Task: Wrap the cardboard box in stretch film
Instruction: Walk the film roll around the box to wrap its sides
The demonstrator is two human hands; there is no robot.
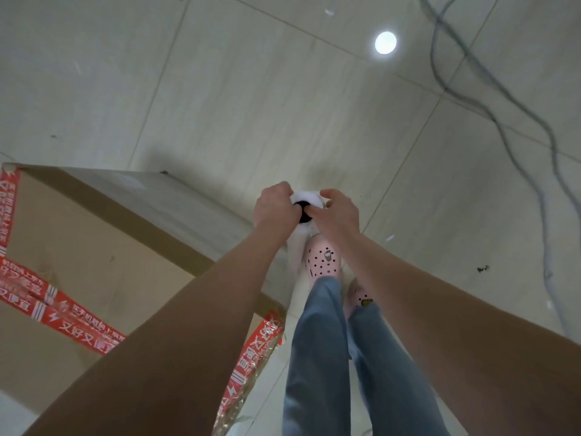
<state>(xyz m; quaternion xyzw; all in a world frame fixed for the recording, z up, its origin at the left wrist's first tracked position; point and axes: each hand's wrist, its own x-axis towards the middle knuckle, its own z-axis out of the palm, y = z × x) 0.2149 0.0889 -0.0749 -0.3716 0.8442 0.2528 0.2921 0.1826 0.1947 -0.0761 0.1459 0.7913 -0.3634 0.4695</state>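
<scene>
One box: cardboard box [94, 247] standing on the tiled floor [251, 89] at lower left, top face toward the camera, just beside the person's legs.
Film on box: glossy, crinkled film [251, 382] bunched over the near right corner; far side face greyish, seemingly covered too; lower reaches hidden.
Roll: stretch film roll [306, 196] held upright at the box's far right corner, white windings around a dark core mouth; pale sheet trailing below, its path to the cardboard mostly hidden behind the forearms.
Left hand: left hand [273, 209] gripping the roll's top from the box side, fingers curled round the rim.
Right hand: right hand [341, 212] opposite, thumb at the core mouth, fingers arched over the far rim, pinching it.
Step in hand: most likely carrying the roll round this corner for another band.
Doing it well: keep the roll upright and near the cardboard; pull with steady tension so the sheet lies flat over the edge; overlap the band already laid; let the core turn in a light grip rather than clamp it.
Writing: red tape [63, 313] crossing the top and corners, white Chinese print seen upside down, apparently 又好又便宜, with lightning-bolt marks; smaller line too blurred to read.
Around: pink clogs [323, 259] with small charms, blue jeans [317, 341], grey cables [503, 105] snaking across the tiles well apart to the right.
</scene>
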